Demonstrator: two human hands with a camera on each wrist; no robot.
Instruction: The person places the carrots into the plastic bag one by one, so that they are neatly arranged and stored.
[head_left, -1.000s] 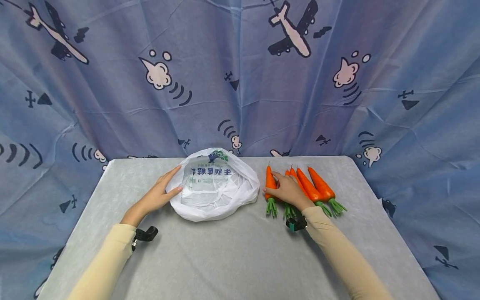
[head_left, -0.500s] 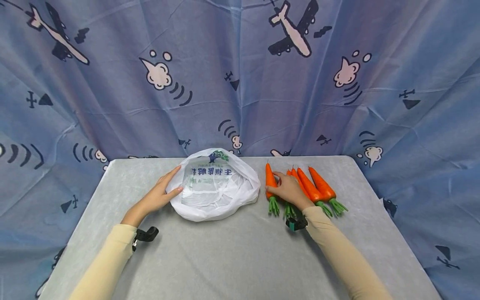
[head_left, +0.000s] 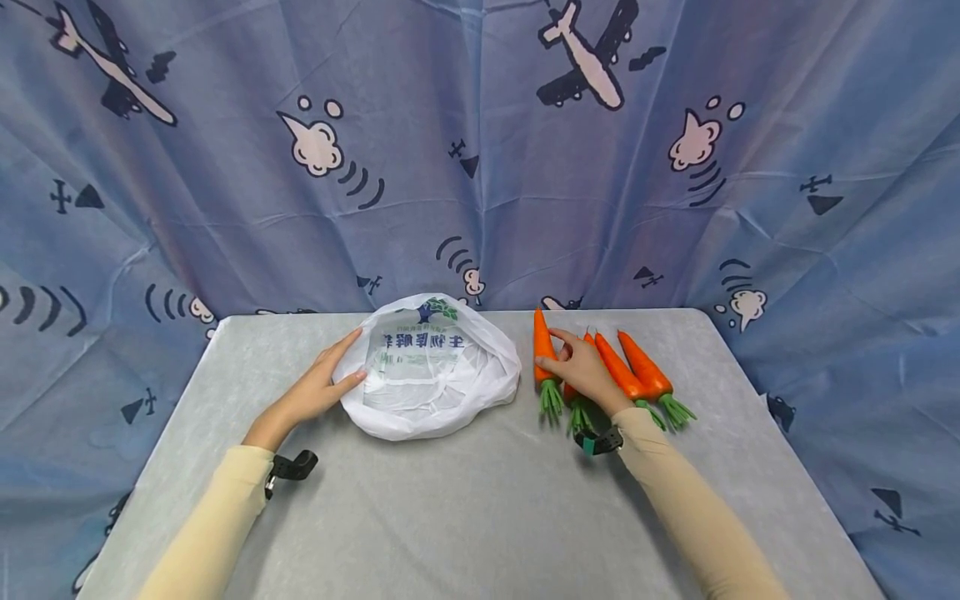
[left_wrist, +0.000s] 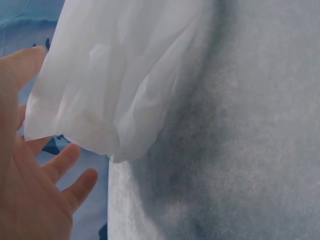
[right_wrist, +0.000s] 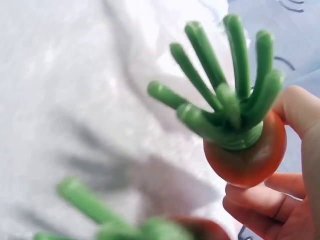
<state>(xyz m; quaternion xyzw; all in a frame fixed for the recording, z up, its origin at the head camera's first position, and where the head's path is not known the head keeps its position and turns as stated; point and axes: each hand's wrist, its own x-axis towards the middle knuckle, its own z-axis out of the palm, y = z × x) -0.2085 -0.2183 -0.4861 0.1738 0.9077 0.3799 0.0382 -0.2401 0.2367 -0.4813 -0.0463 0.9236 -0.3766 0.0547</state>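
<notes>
A white plastic bag (head_left: 442,417) with printed characters sits on the table, its mouth spread wide and facing up. My left hand (head_left: 318,387) rests at the bag's left rim, fingers loosely extended; in the left wrist view the fingers (left_wrist: 62,162) lie spread beside the hanging plastic. With thumb and fingers my right hand (head_left: 581,371) pinches an orange carrot (head_left: 543,346) with green stubby stems. In the right wrist view this carrot (right_wrist: 250,160) shows its stem end, apart from the table and casting a shadow.
Several other carrots (head_left: 645,367) lie to the right, some partly hidden beneath the right hand. The grey tabletop (head_left: 450,517) ends at a far edge before a blue patterned curtain (head_left: 480,167).
My right hand has raised the leftmost carrot and shifted it slightly away from me. The left hand and the bag keep their places.
</notes>
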